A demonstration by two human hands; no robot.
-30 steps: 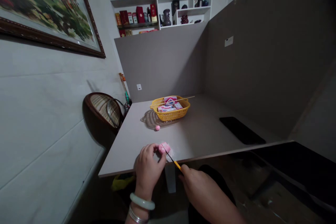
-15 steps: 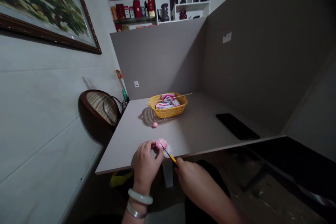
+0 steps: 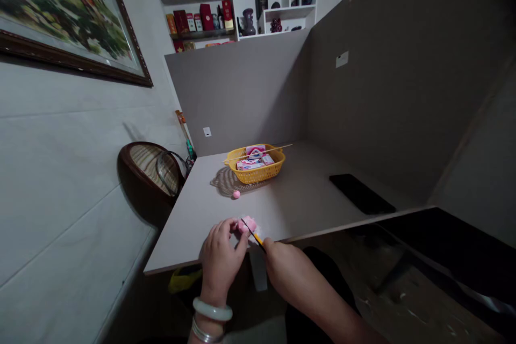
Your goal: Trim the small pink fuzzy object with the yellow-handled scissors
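A pink rounded lump (image 3: pixel 247 224), like soap or clay, rests near the front edge of the grey table (image 3: pixel 181 226). Pale crumbs lie around it. My left hand (image 3: pixel 223 250), with bracelets at the wrist, grips the lump from its left side between thumb and fingers. Closed around a small knife (image 3: pixel 257 237) with a yellow handle and thin dark blade is my right hand (image 3: pixel 280 263). The blade lies across the top of the lump, though how deep it goes I cannot tell. Beyond the lump sits a small pink ball (image 3: pixel 236 194).
A yellow plastic basket (image 3: pixel 258 174) holds pink-and-white packets (image 3: pixel 255 163), with a thin stick (image 3: pixel 274 149) across its rim. A dark flat slab (image 3: pixel 360 193) lies at the right. Grey panels (image 3: pixel 242 97) enclose the table's back and right side.
The blade has moved left and farther over the lump, and my right hand has shifted slightly left with it. My left hand still holds the lump. The whole view has shifted slightly.
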